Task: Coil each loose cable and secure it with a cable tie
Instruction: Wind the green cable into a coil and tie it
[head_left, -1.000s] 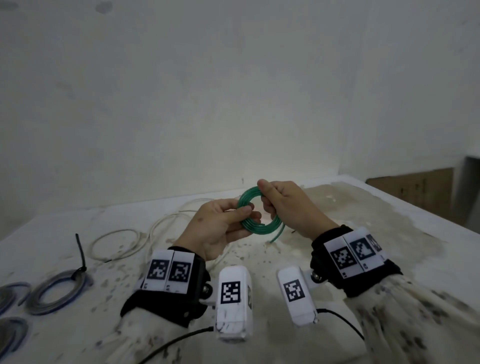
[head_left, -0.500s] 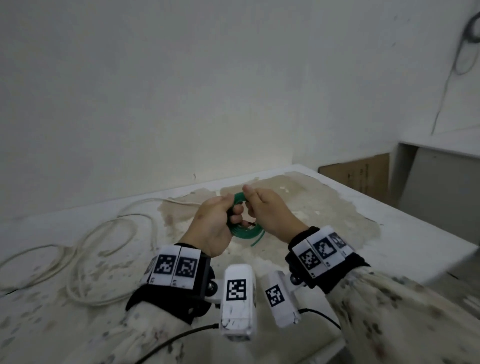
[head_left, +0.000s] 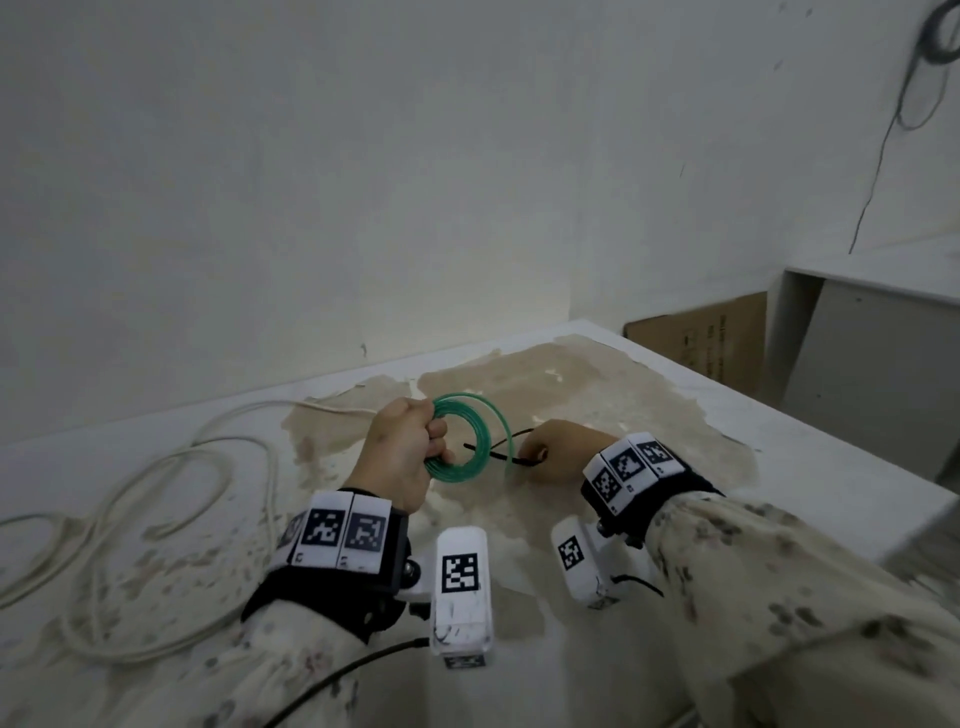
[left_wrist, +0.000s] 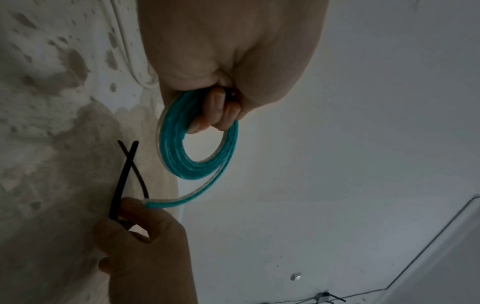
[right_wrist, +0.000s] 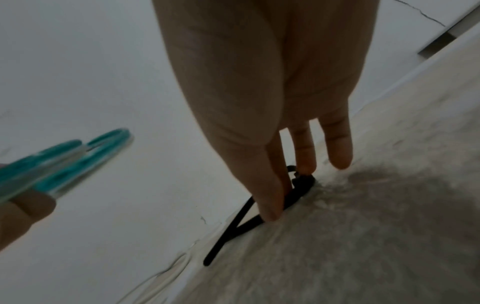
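Observation:
My left hand (head_left: 410, 447) holds a small coil of green cable (head_left: 485, 415) upright above the table, fingers curled through the ring. In the left wrist view the coil (left_wrist: 171, 156) hangs from those fingers, and its loose end (left_wrist: 182, 202) trails down towards the right hand. My right hand (head_left: 543, 449) is down on the table to the right of the coil. Its thumb and forefinger pinch two crossed black cable ties (head_left: 496, 447). The right wrist view shows the ties (right_wrist: 298, 193) lying on the stained surface under the fingertips (right_wrist: 270, 214).
A long loose white cable (head_left: 156, 493) sprawls over the left of the stained white table (head_left: 779, 467). The table's right edge is close to my right arm. Beyond it stand a cardboard box (head_left: 701, 338) and a white cabinet (head_left: 857, 364). A wall runs behind the table.
My right hand let go of the green coil and dropped to the table onto the black ties. The left hand now holds the coil alone. The head view swung right.

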